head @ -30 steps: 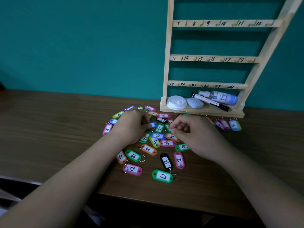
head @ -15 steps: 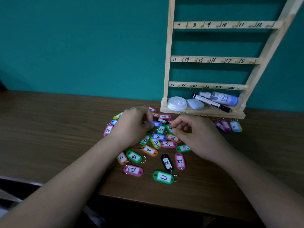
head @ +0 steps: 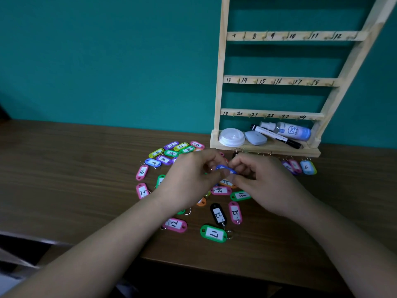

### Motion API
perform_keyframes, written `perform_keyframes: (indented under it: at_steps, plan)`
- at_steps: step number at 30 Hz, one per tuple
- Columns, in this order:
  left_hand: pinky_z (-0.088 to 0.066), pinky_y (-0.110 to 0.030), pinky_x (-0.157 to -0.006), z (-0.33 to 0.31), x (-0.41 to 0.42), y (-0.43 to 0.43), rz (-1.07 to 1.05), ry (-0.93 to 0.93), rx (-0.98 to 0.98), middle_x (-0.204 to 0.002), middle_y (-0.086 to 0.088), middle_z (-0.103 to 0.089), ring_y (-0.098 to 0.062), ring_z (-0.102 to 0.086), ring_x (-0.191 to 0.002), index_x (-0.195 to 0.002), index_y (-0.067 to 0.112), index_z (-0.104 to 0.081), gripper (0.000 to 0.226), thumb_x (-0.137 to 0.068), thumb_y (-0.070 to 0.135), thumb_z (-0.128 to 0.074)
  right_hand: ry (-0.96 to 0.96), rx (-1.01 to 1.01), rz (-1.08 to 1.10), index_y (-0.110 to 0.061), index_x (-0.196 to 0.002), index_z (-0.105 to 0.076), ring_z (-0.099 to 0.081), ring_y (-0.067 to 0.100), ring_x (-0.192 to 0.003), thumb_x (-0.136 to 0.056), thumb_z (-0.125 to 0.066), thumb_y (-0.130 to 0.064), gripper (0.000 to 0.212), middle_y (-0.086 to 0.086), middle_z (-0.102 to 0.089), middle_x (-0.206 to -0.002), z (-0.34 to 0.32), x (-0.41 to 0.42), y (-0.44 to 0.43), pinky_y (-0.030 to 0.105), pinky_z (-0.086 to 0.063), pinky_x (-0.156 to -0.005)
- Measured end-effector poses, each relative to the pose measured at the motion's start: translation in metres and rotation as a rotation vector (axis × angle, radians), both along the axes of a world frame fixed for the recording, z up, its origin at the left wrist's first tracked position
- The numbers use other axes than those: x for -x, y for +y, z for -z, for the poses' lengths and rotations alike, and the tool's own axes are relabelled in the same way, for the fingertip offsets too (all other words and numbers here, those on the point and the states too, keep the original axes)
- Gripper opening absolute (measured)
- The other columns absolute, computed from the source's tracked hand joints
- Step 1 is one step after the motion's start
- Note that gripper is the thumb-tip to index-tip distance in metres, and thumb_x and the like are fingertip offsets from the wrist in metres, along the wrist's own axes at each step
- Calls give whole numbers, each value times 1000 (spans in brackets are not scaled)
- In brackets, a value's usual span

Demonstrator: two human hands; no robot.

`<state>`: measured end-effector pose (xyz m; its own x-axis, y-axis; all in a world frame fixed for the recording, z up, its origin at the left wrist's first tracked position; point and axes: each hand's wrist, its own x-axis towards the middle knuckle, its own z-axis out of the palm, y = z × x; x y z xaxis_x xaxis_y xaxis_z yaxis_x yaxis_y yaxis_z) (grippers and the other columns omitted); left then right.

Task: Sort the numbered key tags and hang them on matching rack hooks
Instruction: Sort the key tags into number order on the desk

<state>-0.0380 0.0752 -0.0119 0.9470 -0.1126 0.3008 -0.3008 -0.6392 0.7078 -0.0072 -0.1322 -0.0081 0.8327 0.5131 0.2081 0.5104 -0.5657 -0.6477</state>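
Observation:
Several coloured key tags with handwritten numbers lie scattered on the wooden table (head: 64,168), among them a green tag (head: 213,233), a pink tag marked 12 (head: 175,225) and a pink tag marked 16 (head: 142,172). My left hand (head: 191,179) and my right hand (head: 257,181) meet above the pile and both pinch one blue tag (head: 225,169), lifted off the table. Its number is hidden by my fingers. The wooden rack (head: 277,79) stands behind with bare hooks numbered 7 to 24. Three tags (head: 306,167) hang below its base shelf at the right.
The rack's bottom shelf holds a white lid (head: 231,137), a pale blue case (head: 255,138), a black marker (head: 277,136) and a spray bottle (head: 290,131). A teal wall is behind. The table's front edge runs close to my forearms.
My left hand lifted the blue tag from the pile and moved right; my right hand came in to grip the same tag. More tags at the left of the pile are now uncovered.

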Motion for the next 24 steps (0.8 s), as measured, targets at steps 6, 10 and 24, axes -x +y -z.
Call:
perform_keyframes:
  at_steps: [6,10,24]
  plan:
    - [-49,-17,-66,-3,1,3,-16,24,149,-84,2,-72,-11,-66,-79,-98,25,-74,11,-91,25,-83,-1,-16,-10,-39,-102,-68,-68,3,-83,-98,-73,-27,14,-14,-71,-86,-4,4,-5,37,-56,-77]
    - [-53,-21,-70,-3,4,2,5,20,182,-83,4,-75,-10,-70,-79,-107,26,-69,23,-90,28,-84,-32,-43,2,-37,-100,-71,-67,-2,-90,-103,-66,-32,8,-18,-71,-90,-5,6,-5,22,-50,-75]
    - [-59,-37,-89,-13,-22,91,-203,64,-6,-88,12,-78,-6,-73,-88,-95,30,-75,6,-92,29,-80,-13,-65,114,-37,-92,-75,-67,0,-85,-95,-76,-33,6,-21,-71,-88,-2,-3,-22,29,-54,-75]
